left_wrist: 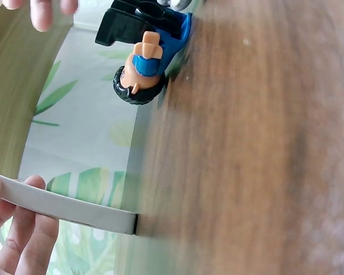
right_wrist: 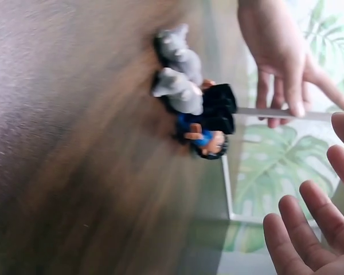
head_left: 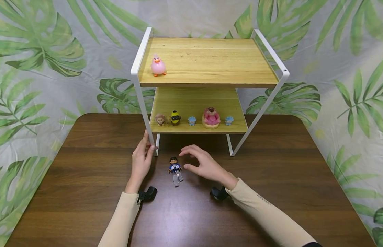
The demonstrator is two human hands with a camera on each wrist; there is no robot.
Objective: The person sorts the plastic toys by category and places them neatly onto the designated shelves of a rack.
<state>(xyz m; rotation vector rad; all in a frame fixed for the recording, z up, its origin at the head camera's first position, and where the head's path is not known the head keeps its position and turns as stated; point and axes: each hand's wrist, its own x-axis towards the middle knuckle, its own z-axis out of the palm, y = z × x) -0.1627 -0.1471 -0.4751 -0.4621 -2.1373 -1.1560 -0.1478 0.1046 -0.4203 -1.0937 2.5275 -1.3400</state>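
A toy figure [head_left: 174, 168] with black hair, a blue top and grey legs lies on its back on the brown table. My left hand [head_left: 141, 161] holds the lower part of the shelf's white front-left leg [head_left: 143, 103]. In the left wrist view, thumb and fingers [left_wrist: 43, 243] lie on opposite sides of that leg. My right hand [head_left: 206, 166] hovers just right of the figure, fingers loosely curved, thumb apart, nothing between them. In the right wrist view, the figure [right_wrist: 186, 94] is blurred, with dark pieces over its chest that I cannot identify.
The two-tier wooden shelf [head_left: 203, 61] stands at the table's back. A pink duck toy [head_left: 158, 66] sits top left. Along the lower board [head_left: 194, 99] stand a yellow-black figure [head_left: 175, 118], a pink bear toy [head_left: 211, 118] and several small figures. Leaf-patterned cloth [head_left: 40, 51] hangs behind.
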